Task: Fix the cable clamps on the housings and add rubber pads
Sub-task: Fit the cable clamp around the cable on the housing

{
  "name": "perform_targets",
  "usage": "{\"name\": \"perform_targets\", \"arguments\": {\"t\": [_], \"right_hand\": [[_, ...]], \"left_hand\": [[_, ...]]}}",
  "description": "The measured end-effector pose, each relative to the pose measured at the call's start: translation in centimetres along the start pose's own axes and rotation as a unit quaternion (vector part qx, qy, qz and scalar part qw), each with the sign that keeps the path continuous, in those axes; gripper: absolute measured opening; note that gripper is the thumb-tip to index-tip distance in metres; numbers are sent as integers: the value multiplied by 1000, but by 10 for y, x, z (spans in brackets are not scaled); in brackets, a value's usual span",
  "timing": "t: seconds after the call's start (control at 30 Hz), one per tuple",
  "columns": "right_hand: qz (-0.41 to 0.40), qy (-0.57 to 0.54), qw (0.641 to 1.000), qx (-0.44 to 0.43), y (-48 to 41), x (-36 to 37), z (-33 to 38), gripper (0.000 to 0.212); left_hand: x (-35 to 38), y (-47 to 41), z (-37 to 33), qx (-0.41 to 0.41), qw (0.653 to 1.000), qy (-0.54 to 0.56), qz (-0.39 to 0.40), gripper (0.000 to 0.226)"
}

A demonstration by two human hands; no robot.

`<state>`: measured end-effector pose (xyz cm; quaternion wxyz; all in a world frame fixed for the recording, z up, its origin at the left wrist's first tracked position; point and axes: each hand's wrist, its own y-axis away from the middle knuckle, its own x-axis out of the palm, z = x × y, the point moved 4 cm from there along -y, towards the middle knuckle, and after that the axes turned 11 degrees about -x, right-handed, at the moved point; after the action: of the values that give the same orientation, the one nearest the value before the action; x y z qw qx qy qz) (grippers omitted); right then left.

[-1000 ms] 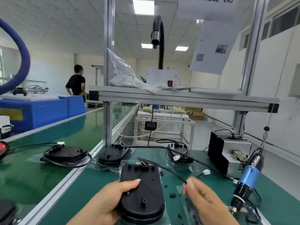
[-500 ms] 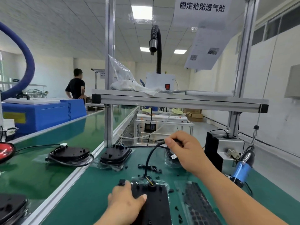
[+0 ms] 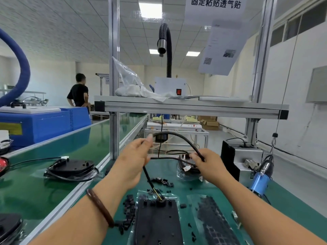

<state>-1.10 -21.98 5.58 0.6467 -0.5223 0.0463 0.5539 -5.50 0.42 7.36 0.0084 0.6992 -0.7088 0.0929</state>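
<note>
Housing [image 3: 157, 221]: flat, at the near edge of the view.
Cable [image 3: 178, 137]: rises from the housing's far end and arches above it.
Left hand [image 3: 134, 161]: fingers curled round the cable — above the housing.
Right hand [image 3: 210, 165]: grips the cable, above-right of the housing.
Pad sheet [image 3: 215, 220]: just right of the housing.

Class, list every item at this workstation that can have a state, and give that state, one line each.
left hand, raised, grips the cable
right hand, raised, pinches the cable
cable, arched between both hands, one end in the housing
housing, lying flat, untouched
rubber pad sheet, flat, right of the housing
cable clamps, loose, scattered left of the housing
electric screwdriver, hanging tilted, untouched
</note>
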Motion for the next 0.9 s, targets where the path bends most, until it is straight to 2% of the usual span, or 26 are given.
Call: {"name": "perform_targets", "arguments": {"t": [0.07,0.13,0.23,0.3,0.33,0.37,0.4,0.43,0.47,0.5,0.53,0.57,0.6,0.63,0.67,0.73,0.8,0.9], "right_hand": [[-19,-2,996,89,10,1,-31,40],[-27,-12,987,160,17,-1,-52,45],[-25,-21,988,151,18,-9,-58,58],[16,-61,992,113,16,-19,-49,58],[55,-100,989,99,16,-22,-42,52],[92,-150,980,95,17,-24,-35,46],[124,-200,967,99,16,-25,-29,42],[146,-226,958,104,15,-24,-21,39],[163,-224,955,105,13,-21,-14,39],[180,-204,957,97,11,-16,-7,40],[194,-185,960,85,8,-10,1,41],[202,-182,960,68,5,-4,10,39],[201,-201,957,54,2,1,18,33],[194,-236,951,43,0,5,25,27],[181,-266,946,29,-1,5,30,21],[150,-291,945,13,-2,-1,33,15],[137,-266,954,16,0,-7,31,19],[149,-210,966,13,4,-13,33,30]], "left_hand": [[-12,-5,6,-28,992,121,-10,27],[-24,-10,13,-62,974,214,-26,29],[-38,-16,23,-107,951,286,-50,33],[-46,-20,26,-133,946,285,-74,30],[-50,-23,25,-144,953,245,-109,26],[-56,-25,23,-148,963,157,-161,26],[-62,-27,19,-138,962,15,-234,35],[-64,-26,7,-90,935,-145,-312,45],[-57,-23,-10,33,886,-283,-367,50],[-37,-17,-26,192,827,-386,-362,51],[-9,-12,-35,323,768,-467,-296,50],[19,-9,-36,397,715,-539,-201,48],[41,-9,-30,415,671,-603,-114,47],[56,-14,-21,396,637,-659,-51,47],[62,-22,-14,369,617,-695,-8,47],[62,-33,-13,338,615,-711,47,44],[58,-36,-19,370,621,-688,64,39],[51,-35,-24,439,608,-659,61,38]]}}
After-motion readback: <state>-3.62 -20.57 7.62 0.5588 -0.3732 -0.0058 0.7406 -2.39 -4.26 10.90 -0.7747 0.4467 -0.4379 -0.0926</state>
